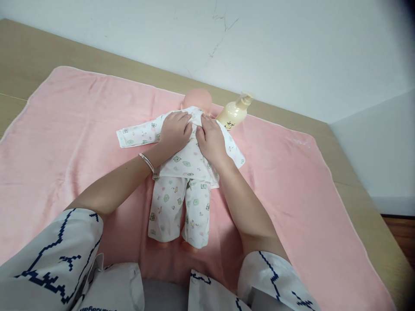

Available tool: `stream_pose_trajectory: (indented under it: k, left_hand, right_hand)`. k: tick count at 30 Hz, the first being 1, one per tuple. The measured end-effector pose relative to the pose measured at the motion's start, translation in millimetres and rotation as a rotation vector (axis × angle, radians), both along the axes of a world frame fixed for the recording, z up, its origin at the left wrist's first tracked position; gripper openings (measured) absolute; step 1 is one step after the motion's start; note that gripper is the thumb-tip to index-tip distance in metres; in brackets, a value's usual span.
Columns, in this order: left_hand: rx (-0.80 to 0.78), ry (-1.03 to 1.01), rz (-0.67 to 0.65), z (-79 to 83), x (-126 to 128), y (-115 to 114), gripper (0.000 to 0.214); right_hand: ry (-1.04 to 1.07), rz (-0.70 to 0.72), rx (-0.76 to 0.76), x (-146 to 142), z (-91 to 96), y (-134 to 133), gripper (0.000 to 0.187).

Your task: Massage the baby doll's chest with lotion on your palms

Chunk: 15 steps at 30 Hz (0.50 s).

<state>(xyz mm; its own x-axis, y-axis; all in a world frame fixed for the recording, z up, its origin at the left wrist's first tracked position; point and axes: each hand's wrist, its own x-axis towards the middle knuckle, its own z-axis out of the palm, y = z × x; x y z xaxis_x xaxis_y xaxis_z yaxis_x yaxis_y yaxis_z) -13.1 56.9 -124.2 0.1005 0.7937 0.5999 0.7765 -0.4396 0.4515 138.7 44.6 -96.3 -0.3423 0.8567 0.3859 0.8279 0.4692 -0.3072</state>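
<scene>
A doll (177, 207) is lying on its back in the middle of a pink blanket (65, 129), nearer the far edge. The blanket is covering a wooden top (32, 56). The doll is wearing a white shirt (191, 162) with little pictures on it.

The left hand (173, 129) is resting on the doll's chest, and its fingers are curling in and pinching the shirt near the neck. A bracelet (146, 162) is sitting on that wrist.

The right hand (210, 138) is lying flatter on the shirt just beside it, and I cannot tell if it is gripping the cloth.

A yellow bottle (234, 113) is lying near the doll's head, by the blanket's far edge.
</scene>
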Motion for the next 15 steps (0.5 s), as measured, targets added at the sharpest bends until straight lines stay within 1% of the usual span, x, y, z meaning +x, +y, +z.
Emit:
stream_pose_trajectory:
  k: [4, 7, 9, 13, 15]
  left_hand:
    - [0.038, 0.047, 0.016, 4.3, 0, -7, 0.033]
    - [0.039, 0.03, 0.034, 5.1, 0, -9, 0.032]
    - [0.022, 0.004, 0.034, 5.2, 1, -8, 0.031]
    - [-0.034, -0.029, 0.034, 5.3, 1, -7, 0.035]
    - [-0.038, -0.024, 0.038, 4.4, 2, -6, 0.037]
  right_hand:
    - [0.018, -0.108, 0.064, -9, 4.1, -14, 0.047]
    - [0.015, -0.161, 0.079, -12, 4.1, -18, 0.045]
    - [0.014, -0.16, 0.07, -11, 3.1, -16, 0.045]
    - [-0.007, -0.133, 0.015, -8, 2.4, -11, 0.048]
    - [-0.02, -0.134, -0.011, -6, 2.6, -9, 0.051]
